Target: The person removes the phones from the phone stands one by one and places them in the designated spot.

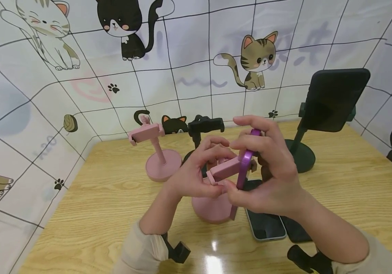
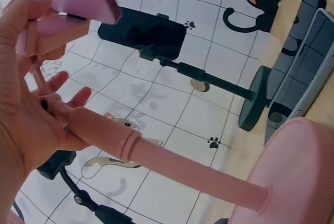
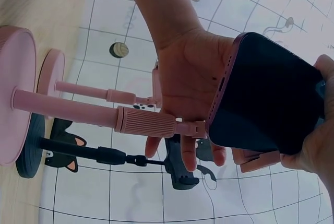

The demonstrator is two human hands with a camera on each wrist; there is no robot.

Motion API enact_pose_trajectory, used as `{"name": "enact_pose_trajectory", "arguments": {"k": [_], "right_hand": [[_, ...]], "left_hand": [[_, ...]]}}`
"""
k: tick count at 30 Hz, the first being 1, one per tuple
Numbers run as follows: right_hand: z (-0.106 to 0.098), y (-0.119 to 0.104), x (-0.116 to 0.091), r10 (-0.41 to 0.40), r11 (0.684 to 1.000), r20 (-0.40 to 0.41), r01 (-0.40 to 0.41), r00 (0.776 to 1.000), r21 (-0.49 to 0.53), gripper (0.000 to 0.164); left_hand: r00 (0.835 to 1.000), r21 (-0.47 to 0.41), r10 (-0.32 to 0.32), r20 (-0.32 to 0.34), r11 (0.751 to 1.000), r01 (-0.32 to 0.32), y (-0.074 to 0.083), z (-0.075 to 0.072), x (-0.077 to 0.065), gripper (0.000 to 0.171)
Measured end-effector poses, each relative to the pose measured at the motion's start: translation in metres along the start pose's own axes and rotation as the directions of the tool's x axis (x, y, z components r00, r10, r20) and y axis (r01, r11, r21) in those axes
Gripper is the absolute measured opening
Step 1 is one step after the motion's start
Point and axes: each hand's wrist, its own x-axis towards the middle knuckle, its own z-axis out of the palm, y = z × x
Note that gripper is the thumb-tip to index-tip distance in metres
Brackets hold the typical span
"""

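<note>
Toward the table's (image 1: 79, 232) near edge, right of its middle, a grey-edged phone (image 1: 267, 227) and a second dark phone (image 1: 297, 232) lie side by side. Just beyond, the front pink stand (image 1: 213, 210) rests on its base; the left hand (image 1: 194, 173) curls round its clamp (image 1: 227, 170), while the right hand (image 1: 276, 175) holds a purple phone (image 1: 247, 158) at it. Whether the clamp grips that phone, I cannot tell; if it sits crooked, it could slip onto those below. A hard push might swivel the head or tip the unheld base. Toward the far edge stand another pink stand (image 1: 159, 150) and a black stand (image 1: 205, 125); near the far right corner, a green stand (image 1: 303, 159).
</note>
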Motion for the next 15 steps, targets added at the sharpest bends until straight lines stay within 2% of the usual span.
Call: {"name": "enact_pose_trajectory", "arguments": {"k": [3, 5, 10, 15], "right_hand": [[0.005, -0.026, 0.022, -0.043, 0.998, -0.034, 0.044, 0.998, 0.044, 0.078], [0.007, -0.037, 0.029, -0.062, 0.994, -0.053, 0.067, 0.997, 0.083, 0.074], [0.007, -0.038, 0.03, -0.112, 0.983, -0.105, 0.126, 0.988, 0.134, 0.076], [0.003, -0.038, 0.029, -0.134, 0.975, -0.165, 0.159, 0.977, 0.152, 0.075]], "left_hand": [[0.998, 0.014, -0.006, -0.07, 1.0, 0.007, 0.001, 0.006, -0.003, 0.05], [0.991, 0.03, -0.008, -0.132, 0.999, 0.012, 0.0, 0.013, -0.007, 0.055], [0.955, 0.096, 0.021, -0.295, 0.995, 0.008, -0.002, 0.029, -0.013, 0.058], [0.92, 0.221, 0.1, -0.379, 0.975, -0.015, -0.007, 0.039, -0.01, 0.066]]}}
